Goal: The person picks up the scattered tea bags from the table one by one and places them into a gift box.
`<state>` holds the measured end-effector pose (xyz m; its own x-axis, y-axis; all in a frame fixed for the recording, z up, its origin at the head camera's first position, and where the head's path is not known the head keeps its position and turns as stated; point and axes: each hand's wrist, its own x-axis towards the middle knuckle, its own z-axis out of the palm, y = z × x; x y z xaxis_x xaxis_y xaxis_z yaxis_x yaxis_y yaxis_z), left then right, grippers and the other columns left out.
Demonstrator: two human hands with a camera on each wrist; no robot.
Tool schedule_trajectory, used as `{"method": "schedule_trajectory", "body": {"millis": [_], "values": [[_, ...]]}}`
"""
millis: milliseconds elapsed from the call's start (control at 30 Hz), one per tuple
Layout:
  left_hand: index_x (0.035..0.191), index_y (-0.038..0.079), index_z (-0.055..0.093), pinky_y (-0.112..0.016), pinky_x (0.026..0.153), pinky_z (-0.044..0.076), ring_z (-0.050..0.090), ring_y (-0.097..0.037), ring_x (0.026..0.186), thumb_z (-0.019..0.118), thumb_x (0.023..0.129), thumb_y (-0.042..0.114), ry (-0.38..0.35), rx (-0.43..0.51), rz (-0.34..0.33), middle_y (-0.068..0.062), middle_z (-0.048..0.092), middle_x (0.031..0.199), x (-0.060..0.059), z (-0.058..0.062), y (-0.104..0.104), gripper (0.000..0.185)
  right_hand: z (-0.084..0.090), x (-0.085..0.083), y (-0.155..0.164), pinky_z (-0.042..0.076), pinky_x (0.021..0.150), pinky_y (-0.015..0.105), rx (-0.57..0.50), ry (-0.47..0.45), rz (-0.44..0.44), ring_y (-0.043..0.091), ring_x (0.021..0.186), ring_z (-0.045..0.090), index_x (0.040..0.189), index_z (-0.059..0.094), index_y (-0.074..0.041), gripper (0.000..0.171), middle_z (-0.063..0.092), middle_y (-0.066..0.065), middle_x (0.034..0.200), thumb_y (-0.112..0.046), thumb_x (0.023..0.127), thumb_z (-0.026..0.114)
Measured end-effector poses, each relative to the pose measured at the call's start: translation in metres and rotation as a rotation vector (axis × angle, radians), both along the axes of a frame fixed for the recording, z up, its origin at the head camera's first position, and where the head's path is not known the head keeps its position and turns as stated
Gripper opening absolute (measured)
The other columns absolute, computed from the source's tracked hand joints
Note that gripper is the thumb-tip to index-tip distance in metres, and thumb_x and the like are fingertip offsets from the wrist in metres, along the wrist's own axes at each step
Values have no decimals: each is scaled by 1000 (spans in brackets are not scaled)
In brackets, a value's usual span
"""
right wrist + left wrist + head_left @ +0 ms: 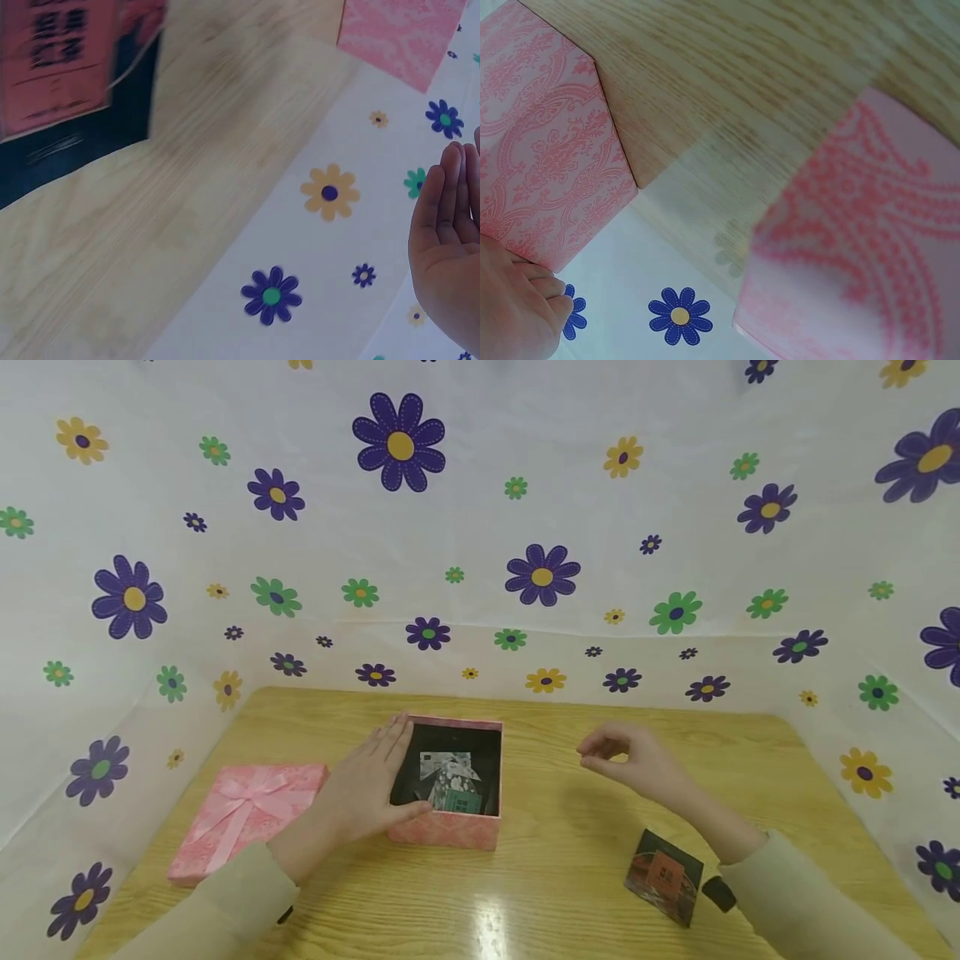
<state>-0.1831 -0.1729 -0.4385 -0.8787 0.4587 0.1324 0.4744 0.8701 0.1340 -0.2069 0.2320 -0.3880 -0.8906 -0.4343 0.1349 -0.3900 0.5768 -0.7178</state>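
Observation:
A pink patterned box [445,831] with a dark inside stands on the table, its top uncovered. Several patterned flat packets [452,781], one with a green label, lie in it. My left hand [365,785] rests on the box's left side, fingers stretched along that edge and thumb at the front rim. In the left wrist view the fingers touch the box's patterned wall [559,150]. Over the table to the right of the box, my right hand [637,764] hovers with loosely bent fingers and nothing in it. Below it lies a dark flat packet [663,877] with a red label.
A pink lid [251,818] with a ribbon bow lies left of the box, partly behind my left forearm. White cloth [480,527] printed with flowers encloses the wooden table [540,877] at the back and both sides.

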Motion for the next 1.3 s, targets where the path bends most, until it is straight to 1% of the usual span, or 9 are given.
{"method": "schedule_trajectory", "body": {"millis": [133,233,400,433,633,833,933,1067,1300], "values": [[166,-4,26,-52,133,26,20,-39,165,62,92,73,8,0,-3,-20,20,177,-1,-2,0,112,-1,8,20,60,78,23,15,5,-14,-1,85,67,106,77,-5,9,77,7,101,-6,97,76],[166,-3,25,-52,133,26,21,-39,165,62,92,73,9,-1,-4,-19,18,177,-1,-3,-1,113,-2,15,34,59,76,22,30,22,-33,-3,84,66,106,77,-5,10,78,5,99,-6,96,77],[167,-3,24,-51,134,25,21,-39,165,61,92,74,12,-2,-4,-18,17,178,-2,-3,-2,113,-10,24,57,59,74,21,44,72,-69,-6,83,66,107,77,-4,13,77,5,97,-3,93,79],[167,-3,24,-51,134,25,21,-38,165,61,92,74,12,-4,-5,-18,17,178,-2,-3,-2,113,-13,26,61,59,73,21,46,70,-78,-7,83,65,107,77,-3,14,77,5,97,-3,93,79],[167,-3,23,-51,134,25,20,-38,165,61,93,74,6,-11,-2,-18,16,178,-1,-1,-1,113,-24,36,83,58,70,21,62,12,-134,-8,82,65,111,76,1,18,78,5,97,-4,94,79],[167,-4,23,-51,134,25,21,-39,165,61,93,73,3,-9,-4,-19,16,178,0,1,-1,113,-35,44,96,58,68,21,76,-37,-150,-8,81,65,111,75,4,19,79,11,98,-2,93,78],[166,-4,23,-51,134,26,21,-39,165,62,93,72,7,-8,-4,-20,17,177,0,0,-1,112,-42,47,99,59,69,21,89,-57,-156,-8,80,65,111,76,3,19,79,10,98,-3,93,79],[166,-4,24,-51,133,26,21,-39,165,62,93,72,7,-5,-4,-20,18,177,0,0,-1,112,-54,50,102,59,69,20,103,-89,-148,-8,80,65,111,76,2,20,79,7,97,-6,93,80],[167,-3,23,-51,134,25,20,-39,165,62,93,72,-2,1,-5,-19,17,178,0,0,-1,112,-68,51,108,60,71,20,120,-117,-114,-9,82,64,111,76,3,24,79,9,99,-7,91,83]]}}
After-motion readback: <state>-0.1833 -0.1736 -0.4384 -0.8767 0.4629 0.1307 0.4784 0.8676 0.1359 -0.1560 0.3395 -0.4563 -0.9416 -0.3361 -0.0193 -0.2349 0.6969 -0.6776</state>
